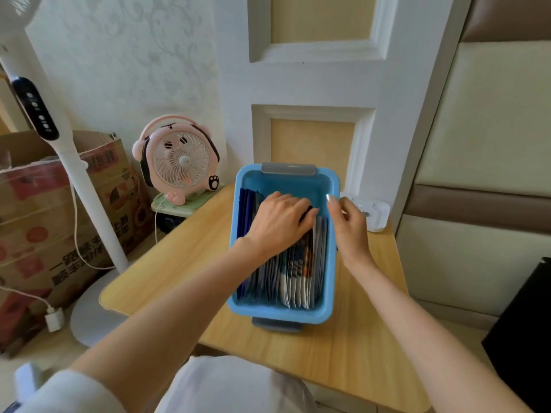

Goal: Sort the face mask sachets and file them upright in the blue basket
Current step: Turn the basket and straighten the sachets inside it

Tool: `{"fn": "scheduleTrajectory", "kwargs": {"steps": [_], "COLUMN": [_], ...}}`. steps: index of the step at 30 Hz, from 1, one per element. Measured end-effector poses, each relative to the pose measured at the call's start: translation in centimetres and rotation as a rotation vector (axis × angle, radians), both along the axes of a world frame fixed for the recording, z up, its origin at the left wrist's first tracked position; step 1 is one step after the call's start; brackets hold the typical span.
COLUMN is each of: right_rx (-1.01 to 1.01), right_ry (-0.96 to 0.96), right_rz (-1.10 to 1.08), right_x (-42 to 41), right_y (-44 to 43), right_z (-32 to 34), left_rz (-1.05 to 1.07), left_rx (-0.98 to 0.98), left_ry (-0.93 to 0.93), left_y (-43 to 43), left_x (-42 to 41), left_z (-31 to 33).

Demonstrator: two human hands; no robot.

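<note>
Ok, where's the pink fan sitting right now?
In the head view, the pink fan stands left of the blue basket, just beyond the far-left corner of the table.

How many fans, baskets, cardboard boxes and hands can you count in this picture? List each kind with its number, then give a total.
Fans: 2 (pink desk fan, white pedestal fan)
Blue basket: 1
Cardboard box: 1
Hands: 2 (left hand, right hand)
Total: 6
</note>
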State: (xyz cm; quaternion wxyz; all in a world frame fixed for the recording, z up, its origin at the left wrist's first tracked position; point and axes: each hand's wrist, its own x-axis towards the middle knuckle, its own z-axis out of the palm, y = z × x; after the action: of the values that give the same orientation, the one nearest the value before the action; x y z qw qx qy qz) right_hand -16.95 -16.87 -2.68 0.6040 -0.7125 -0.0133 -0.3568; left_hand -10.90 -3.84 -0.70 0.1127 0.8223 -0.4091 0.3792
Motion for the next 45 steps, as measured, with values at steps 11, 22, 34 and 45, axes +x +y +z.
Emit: {"fn": "scheduleTrajectory", "kwargs": {"steps": [11,22,34,45], "right_rx": [-0.026,-0.052,-0.068,-0.065], "right_ry": [-0.018,-0.045,-0.04,-0.061], "right_rz": [-0.059,-0.103,-0.095,-0.116], "right_x": [0.5,0.4,0.4,-0.2], "right_y": [0.4,0.5,0.4,0.8], "right_z": [-0.2,-0.6,-0.8,-0.8], "left_rz": [0.387,0.335,0.49,0.333], "left_rx": [0.019,-0.078,0.041,0.054], "left_ry": [-0.218,-0.15,-0.067,-0.082], "left_y": [0.6,0.3,0.9,0.8], "left_x": [-0.2,-0.9,-2.2,-4.4], "left_z": [0.2,-0.1,0.8,0.5]}}
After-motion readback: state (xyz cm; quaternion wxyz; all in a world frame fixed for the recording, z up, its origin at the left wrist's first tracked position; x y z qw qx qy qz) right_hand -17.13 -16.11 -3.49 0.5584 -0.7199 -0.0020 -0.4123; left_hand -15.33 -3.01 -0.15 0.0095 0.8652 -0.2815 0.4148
